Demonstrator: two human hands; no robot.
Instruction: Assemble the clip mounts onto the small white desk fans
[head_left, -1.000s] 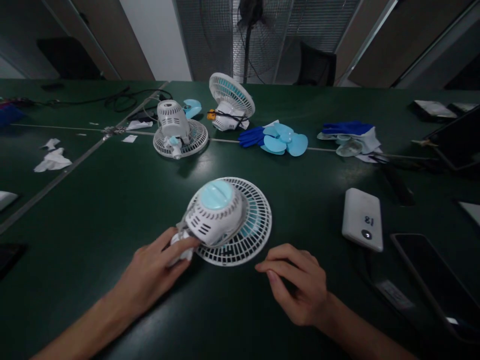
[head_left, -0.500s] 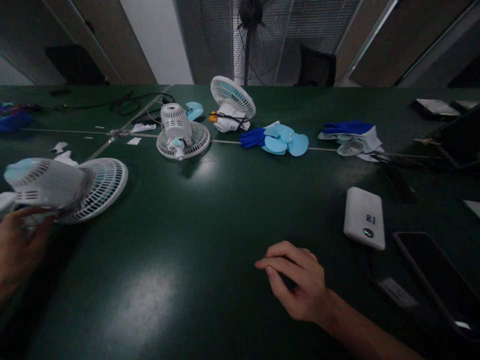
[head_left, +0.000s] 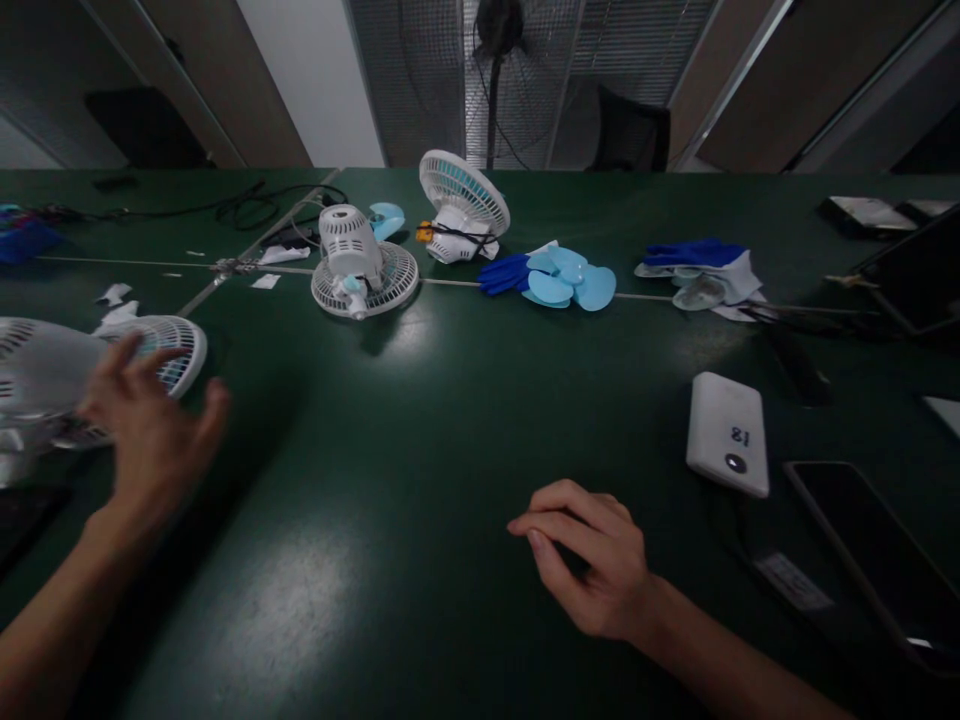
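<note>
At the left, a white desk fan lies tipped on its round grille, partly cut off by the picture's edge. My left hand, slightly blurred, is raised in front of it with fingers spread and holding nothing; whether a fingertip touches the fan I cannot tell. My right hand rests on the green tabletop, fingers curled together with the thumb against them and nothing seen in them. Nearest to that hand are a white power bank with a small lit display and a dark phone.
Farther back stand two more white fans, one grille-down and one tilted. Light blue fan blades lie by a blue glove. More gloves lie right of them. Black cables and paper scraps are at the back left.
The fan at the left has shifted farther left. My left hand has come off its base, moved right and up, and opened. My right hand stays in place.
</note>
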